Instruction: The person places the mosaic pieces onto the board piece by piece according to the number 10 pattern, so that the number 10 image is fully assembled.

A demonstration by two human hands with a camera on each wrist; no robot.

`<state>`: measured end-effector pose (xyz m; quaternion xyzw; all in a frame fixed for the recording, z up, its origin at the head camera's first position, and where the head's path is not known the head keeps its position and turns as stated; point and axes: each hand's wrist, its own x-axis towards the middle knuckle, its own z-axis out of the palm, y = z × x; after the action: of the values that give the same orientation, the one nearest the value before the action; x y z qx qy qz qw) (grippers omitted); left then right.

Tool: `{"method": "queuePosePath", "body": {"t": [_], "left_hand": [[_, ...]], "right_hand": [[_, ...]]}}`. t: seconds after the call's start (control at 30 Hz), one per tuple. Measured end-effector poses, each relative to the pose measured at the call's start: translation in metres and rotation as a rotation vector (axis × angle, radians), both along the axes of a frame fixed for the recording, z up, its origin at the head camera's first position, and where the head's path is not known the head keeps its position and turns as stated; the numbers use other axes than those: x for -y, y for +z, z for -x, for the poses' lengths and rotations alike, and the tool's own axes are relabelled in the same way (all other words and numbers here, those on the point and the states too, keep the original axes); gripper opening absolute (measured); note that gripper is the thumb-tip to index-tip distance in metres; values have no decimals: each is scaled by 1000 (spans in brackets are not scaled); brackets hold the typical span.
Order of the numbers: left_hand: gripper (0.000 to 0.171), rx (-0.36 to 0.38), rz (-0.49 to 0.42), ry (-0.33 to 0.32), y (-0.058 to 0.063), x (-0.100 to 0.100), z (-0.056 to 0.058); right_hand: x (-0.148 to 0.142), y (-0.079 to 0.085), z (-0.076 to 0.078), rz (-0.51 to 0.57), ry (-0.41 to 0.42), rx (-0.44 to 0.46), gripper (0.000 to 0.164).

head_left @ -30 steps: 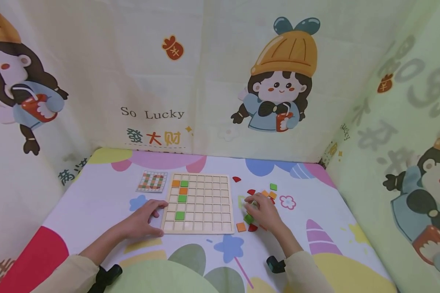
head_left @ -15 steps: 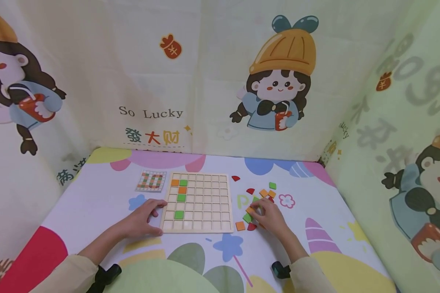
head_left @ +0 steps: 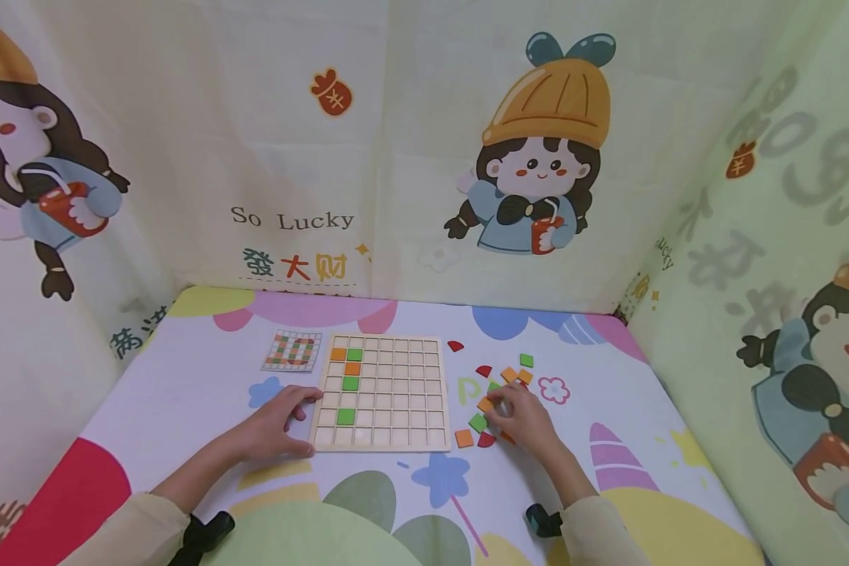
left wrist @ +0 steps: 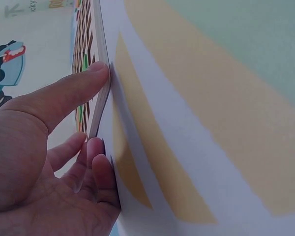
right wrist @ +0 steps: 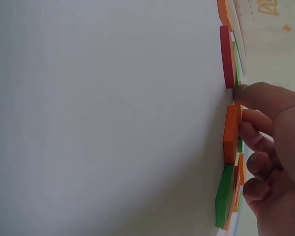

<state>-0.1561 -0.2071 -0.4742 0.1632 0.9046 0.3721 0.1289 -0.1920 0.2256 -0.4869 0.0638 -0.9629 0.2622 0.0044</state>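
A wooden grid board [head_left: 403, 393] lies on the table, with several green and orange square tiles in its left columns. My left hand [head_left: 283, 420] touches the board's left edge, thumb near the front corner and fingers further back. In the left wrist view the thumb [left wrist: 83, 81] is straight against the board's side. To the right of the board, my right hand [head_left: 527, 417] pinches an orange square tile [head_left: 485, 404] between thumb and fingertips, low over the loose pieces. A green tile [head_left: 478, 423] lies just in front of it. The palm hides some pieces.
Loose pieces lie around the right hand: an orange tile [head_left: 464, 439], a red quarter-round piece [head_left: 456, 346], a green tile [head_left: 527, 360] and several others. A printed pattern card [head_left: 292, 350] lies left of the board. Cloth walls [head_left: 410, 157] with cartoon prints enclose the table.
My right hand has shifted slightly to the right among the pieces, and an orange tile now shows at its fingertips. The left hand and the board have stayed put.
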Motion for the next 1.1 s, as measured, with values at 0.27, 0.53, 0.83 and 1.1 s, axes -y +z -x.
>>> {"method": "queuePosePath", "body": {"t": [0.27,0.53,0.83,1.1], "left_hand": [[83,-10,-5,-6,-1,0,0],[83,-5,-7,-8,-1,0,-1],[83,14,4,9,1,-2,-1],[83,14,-9,6,0,-1,-2]], "right_hand": [[1,-1,1,-24,0,-18,22],[2,-2,3,-18,-13,-6,21],[15,3,5,21,28,-31,20],[36,6,7,35,93,-9,19]]}}
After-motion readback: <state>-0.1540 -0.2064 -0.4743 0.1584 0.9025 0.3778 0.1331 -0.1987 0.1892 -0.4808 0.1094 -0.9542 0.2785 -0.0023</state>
